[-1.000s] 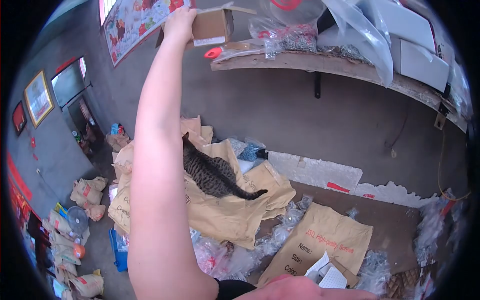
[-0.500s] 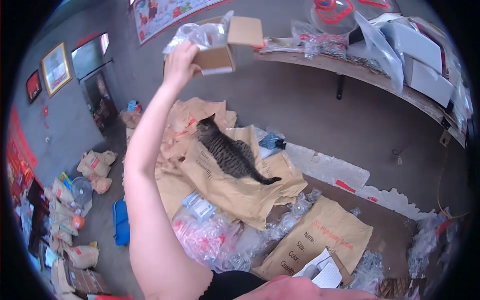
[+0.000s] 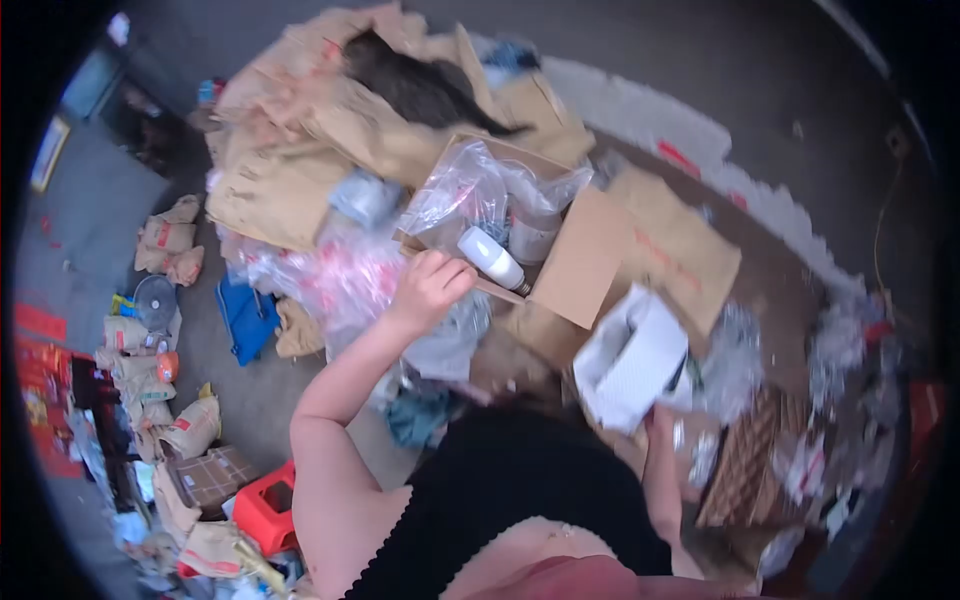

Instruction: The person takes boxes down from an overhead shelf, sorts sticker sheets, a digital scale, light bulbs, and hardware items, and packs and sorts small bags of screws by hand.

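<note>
My left hand [image 3: 432,287] is closed on the near left wall of an open cardboard box [image 3: 580,255]. Inside the box lie a white LED light bulb [image 3: 490,258], a crumpled clear plastic bag [image 3: 468,190] and a pale round thing [image 3: 533,232] I cannot identify. A flap of the box hangs outward on the right. My right hand [image 3: 657,422], mostly hidden, grips the lower edge of a white folded packaging piece [image 3: 630,360], which looks open at the top.
A dark tabby cat [image 3: 415,85] lies on brown paper sacks [image 3: 280,195] at the back. Clear plastic bags [image 3: 350,280] fill the space left of the box. A red stool [image 3: 265,510] and a blue folded thing [image 3: 245,320] stand on the floor to the left.
The cardboard box has come down from shelf height to in front of me, still in my left hand. My view has tilted down, and my right hand and the white packaging piece show more fully.
</note>
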Available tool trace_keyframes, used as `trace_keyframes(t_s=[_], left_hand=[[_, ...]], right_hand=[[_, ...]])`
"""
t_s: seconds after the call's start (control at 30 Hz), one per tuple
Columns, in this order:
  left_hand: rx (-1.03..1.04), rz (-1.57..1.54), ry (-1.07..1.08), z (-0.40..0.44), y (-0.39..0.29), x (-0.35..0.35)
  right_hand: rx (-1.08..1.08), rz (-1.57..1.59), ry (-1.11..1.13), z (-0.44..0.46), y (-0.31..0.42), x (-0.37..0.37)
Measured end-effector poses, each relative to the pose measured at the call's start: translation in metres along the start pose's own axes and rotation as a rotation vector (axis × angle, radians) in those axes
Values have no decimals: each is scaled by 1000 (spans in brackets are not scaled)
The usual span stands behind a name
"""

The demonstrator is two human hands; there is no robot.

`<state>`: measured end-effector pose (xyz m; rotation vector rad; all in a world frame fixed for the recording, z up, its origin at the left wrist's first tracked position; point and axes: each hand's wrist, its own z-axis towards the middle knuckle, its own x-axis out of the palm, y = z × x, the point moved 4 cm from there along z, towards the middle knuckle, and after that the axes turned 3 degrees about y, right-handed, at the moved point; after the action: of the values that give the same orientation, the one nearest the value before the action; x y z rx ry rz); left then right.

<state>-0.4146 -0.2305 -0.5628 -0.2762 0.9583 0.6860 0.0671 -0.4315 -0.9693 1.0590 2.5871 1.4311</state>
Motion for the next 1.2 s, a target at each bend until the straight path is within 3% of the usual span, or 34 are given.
trace_keyframes(t_s=[0.1, 0.23, 0.27, 0.33, 0.37, 0.43, 0.5, 0.57, 0.6, 0.63, 0.67, 0.73, 0.77, 0.83, 0.87, 0.93, 0.97, 1.03, 1.17, 1.2], left_hand=[[31, -116, 69, -43, -58, 52], [99, -230, 170, -87, -95, 95], [114, -248, 211, -99, -100, 105], [107, -295, 249, -115, -111, 117], [95, -299, 258, -126, -113, 123], [61, -355, 319, -150, -119, 137], [22, -357, 319, -163, -122, 144], [-12, -364, 316, -167, -125, 146], [-73, -408, 374, -167, -125, 149], [-136, -448, 431, -167, -124, 150], [-139, -452, 430, -165, -123, 145], [-180, -586, 347, -160, -120, 133], [-182, -589, 348, -163, -117, 130], [-317, -602, 198, -171, -102, 120], [-382, -577, 161, -177, -97, 116], [-477, -576, 86, -180, -89, 117], [-573, -568, 13, -183, -83, 118], [-578, -559, 55, -188, -79, 122], [-702, -670, 96, -196, -76, 130], [-717, -693, 168, -197, -77, 133]], right_hand=[[29, -118, -81, 40, -27, -68], [127, -406, -63, -47, 54, 2], [152, -627, -94, -69, 76, 12], [-331, -1195, -230, -79, 90, -14], [-320, -1203, -221, -86, 95, 0], [-630, -1011, -236, -134, 147, 88], [-594, -1069, -13, -159, 166, 182], [-637, -1139, 350, -160, 146, 250], [-847, -1252, 459, -161, 135, 286], [-882, -1309, 554, -153, 122, 317], [-795, -1384, 595, -147, 111, 344], [-1002, -1344, 532, -115, 75, 367], [-998, -1346, 533, -108, 69, 377], [-734, -1575, 518, -94, 52, 383], [-729, -1580, 515, -90, 43, 378], [-845, -1557, 747, -84, 26, 365], [-842, -1565, 752, -89, 34, 362], [-864, -1377, 711, -114, 61, 352], [-222, -541, 368, -107, 74, 293], [-185, -229, 342, -108, 83, 289]])
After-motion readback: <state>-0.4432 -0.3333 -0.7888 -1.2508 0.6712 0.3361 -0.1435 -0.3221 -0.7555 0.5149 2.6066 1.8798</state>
